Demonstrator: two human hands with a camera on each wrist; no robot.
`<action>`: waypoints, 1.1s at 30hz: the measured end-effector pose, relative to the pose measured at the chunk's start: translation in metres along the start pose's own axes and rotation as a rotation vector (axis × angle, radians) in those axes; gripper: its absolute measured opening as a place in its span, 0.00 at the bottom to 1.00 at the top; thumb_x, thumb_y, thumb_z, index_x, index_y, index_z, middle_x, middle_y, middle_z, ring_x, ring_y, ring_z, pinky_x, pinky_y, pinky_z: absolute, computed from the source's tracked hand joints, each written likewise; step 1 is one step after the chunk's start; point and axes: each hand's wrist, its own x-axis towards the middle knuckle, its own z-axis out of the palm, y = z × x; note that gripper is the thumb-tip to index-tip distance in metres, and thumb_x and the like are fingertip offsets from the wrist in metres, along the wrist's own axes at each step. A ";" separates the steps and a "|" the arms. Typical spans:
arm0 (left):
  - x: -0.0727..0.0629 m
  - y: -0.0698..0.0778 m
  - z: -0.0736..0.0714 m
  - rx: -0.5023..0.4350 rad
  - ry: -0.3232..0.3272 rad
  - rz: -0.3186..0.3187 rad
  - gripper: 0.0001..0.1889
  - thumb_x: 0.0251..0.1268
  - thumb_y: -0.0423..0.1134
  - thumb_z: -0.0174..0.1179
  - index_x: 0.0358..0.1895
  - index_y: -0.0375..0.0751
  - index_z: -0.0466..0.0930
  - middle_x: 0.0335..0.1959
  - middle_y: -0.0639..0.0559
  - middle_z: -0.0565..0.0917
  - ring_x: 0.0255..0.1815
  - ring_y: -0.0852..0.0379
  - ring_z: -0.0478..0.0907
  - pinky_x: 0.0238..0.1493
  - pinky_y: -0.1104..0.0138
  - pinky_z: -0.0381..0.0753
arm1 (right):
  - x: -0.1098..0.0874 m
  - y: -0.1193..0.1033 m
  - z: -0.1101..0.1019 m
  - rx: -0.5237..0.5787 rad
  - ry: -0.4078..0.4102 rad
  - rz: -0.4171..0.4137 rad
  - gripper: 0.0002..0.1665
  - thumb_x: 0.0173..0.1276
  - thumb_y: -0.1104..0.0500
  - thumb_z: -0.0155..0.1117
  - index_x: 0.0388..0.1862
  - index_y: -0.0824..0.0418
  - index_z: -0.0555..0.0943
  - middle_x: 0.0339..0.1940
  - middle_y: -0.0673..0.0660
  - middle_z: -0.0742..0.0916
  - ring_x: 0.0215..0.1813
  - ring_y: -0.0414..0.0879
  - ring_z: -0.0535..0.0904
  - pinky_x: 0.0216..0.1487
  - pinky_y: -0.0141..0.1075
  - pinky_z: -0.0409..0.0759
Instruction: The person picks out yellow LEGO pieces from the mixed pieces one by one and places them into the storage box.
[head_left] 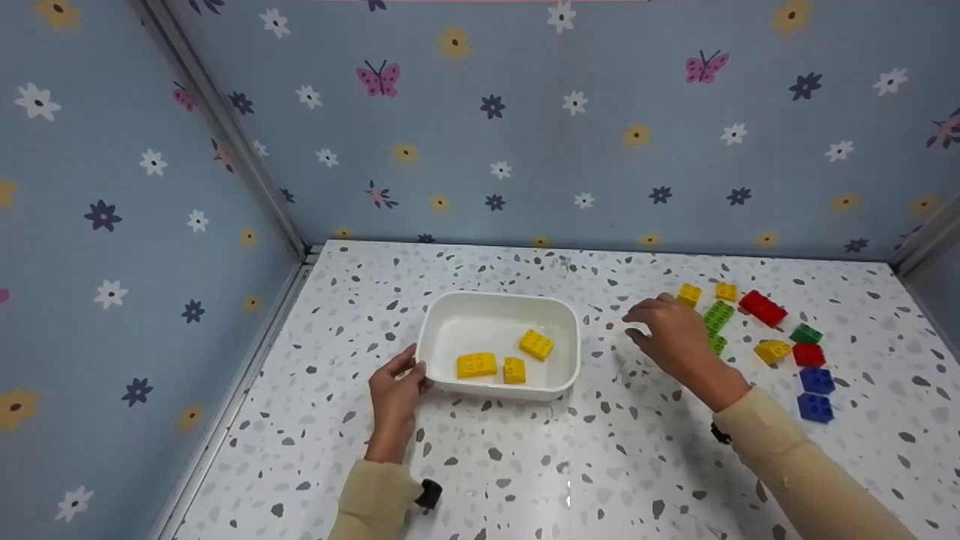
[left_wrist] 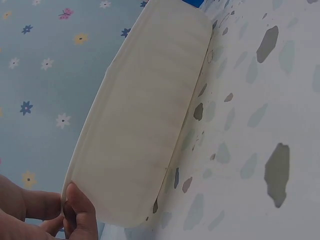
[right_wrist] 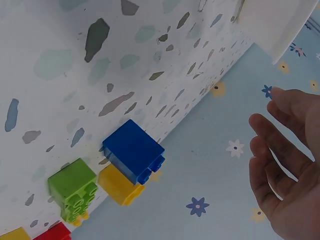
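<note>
A white plastic tub point(head_left: 499, 391) stands on the speckled table, with three yellow toy bricks point(head_left: 535, 344) inside. My left hand point(head_left: 395, 394) pinches the tub's near left corner; the left wrist view shows thumb and fingers point(left_wrist: 82, 212) on either side of the rim. To the right of the tub, my right hand point(head_left: 671, 337) is raised over the table with relaxed, parted fingers and nothing between them. Beneath and beyond it lie green bricks point(head_left: 718, 318) and a yellow brick point(head_left: 689, 294). A blue brick point(right_wrist: 133, 151) near these shows in the right wrist view but is hidden in the head view.
More loose bricks lie at the right: red bricks point(head_left: 763, 308), a dark green one point(head_left: 806, 334), a yellow one point(head_left: 772, 351) and two blue ones point(head_left: 816, 407). Flower-patterned panels point(head_left: 525, 135) wall the table's back and left.
</note>
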 end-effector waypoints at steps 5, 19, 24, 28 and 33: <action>0.000 0.000 -0.001 0.003 0.000 -0.005 0.22 0.76 0.25 0.59 0.71 0.32 0.78 0.57 0.37 0.75 0.34 0.58 0.78 0.36 0.76 0.83 | -0.003 0.007 -0.002 0.027 0.007 0.008 0.11 0.60 0.71 0.80 0.42 0.67 0.92 0.43 0.63 0.92 0.45 0.61 0.85 0.46 0.54 0.88; 0.001 -0.003 -0.001 -0.028 -0.010 0.015 0.22 0.74 0.24 0.59 0.70 0.30 0.78 0.55 0.37 0.75 0.32 0.59 0.79 0.35 0.76 0.84 | -0.012 0.027 -0.009 0.021 -0.025 0.119 0.12 0.63 0.70 0.78 0.46 0.68 0.91 0.47 0.66 0.91 0.45 0.62 0.84 0.44 0.55 0.89; 0.001 -0.003 -0.001 -0.044 -0.009 0.022 0.22 0.74 0.23 0.59 0.69 0.28 0.78 0.55 0.36 0.75 0.33 0.57 0.79 0.35 0.75 0.84 | -0.014 0.034 -0.012 0.029 -0.017 0.146 0.14 0.63 0.70 0.78 0.48 0.68 0.91 0.49 0.67 0.91 0.48 0.64 0.84 0.47 0.58 0.88; 0.001 -0.002 -0.001 -0.035 -0.009 0.017 0.22 0.74 0.23 0.59 0.70 0.28 0.77 0.56 0.36 0.75 0.35 0.56 0.80 0.36 0.76 0.84 | -0.013 0.041 -0.015 0.019 -0.018 0.190 0.16 0.63 0.70 0.78 0.51 0.68 0.90 0.50 0.68 0.91 0.51 0.67 0.84 0.52 0.60 0.87; 0.002 -0.002 -0.001 -0.023 -0.009 0.012 0.22 0.75 0.24 0.59 0.70 0.29 0.77 0.57 0.36 0.75 0.35 0.56 0.80 0.37 0.75 0.84 | -0.013 0.048 -0.018 0.023 -0.010 0.232 0.16 0.65 0.71 0.76 0.52 0.68 0.90 0.50 0.68 0.91 0.50 0.66 0.83 0.49 0.58 0.86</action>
